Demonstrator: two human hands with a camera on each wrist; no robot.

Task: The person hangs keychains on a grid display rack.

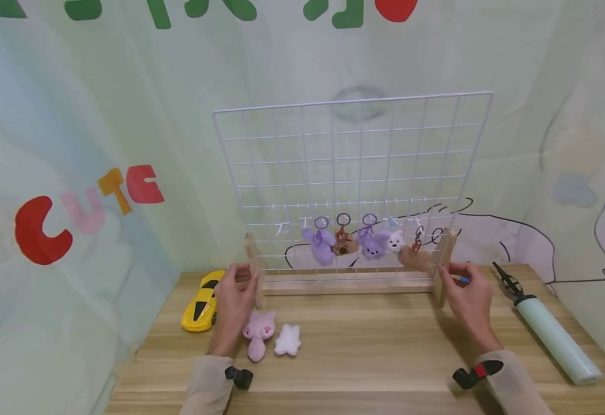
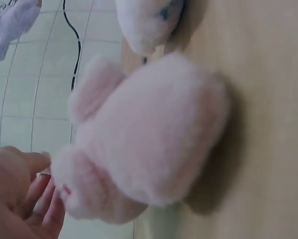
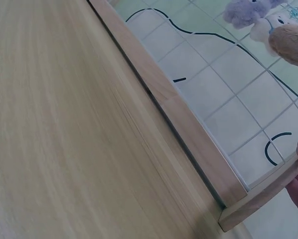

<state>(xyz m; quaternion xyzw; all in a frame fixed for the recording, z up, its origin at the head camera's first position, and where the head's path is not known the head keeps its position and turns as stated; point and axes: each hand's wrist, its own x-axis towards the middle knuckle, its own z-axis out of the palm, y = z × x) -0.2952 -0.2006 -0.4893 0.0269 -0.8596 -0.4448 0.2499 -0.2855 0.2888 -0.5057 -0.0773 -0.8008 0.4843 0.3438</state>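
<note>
Between a person's two hands, a white wire grid (image 1: 360,182) stands in a wooden frame on a wood-grain surface (image 1: 365,334). The left hand (image 1: 236,295) is clamped on the left post (image 1: 253,265), thumb against fingers; the right hand (image 1: 469,295) pinches the right post (image 1: 446,259) the same way. Holding both ends probably keeps the frame steady and level, so the hanging plush charms (image 1: 372,245) are not jostled. These five, purple, brown and white, hang on the grid between the hands, leaving the base bar (image 1: 349,285) unobstructed below them. Just right of the left hand's wrist lie a pink plush (image 1: 258,334) and a small white plush (image 1: 288,340); a yellow toy car (image 1: 200,305) sits just left of that hand, and a pale green pump (image 1: 556,334) lies to the right of the right hand. Only the head view takes in both hands and the whole grid. The left wrist view is filled by the pink plush, which hides that hand's hold on the post, but reveals a blue mark on the white plush. The right wrist view shows the bar meeting the right post, with a dark line along its lower edge.
</note>
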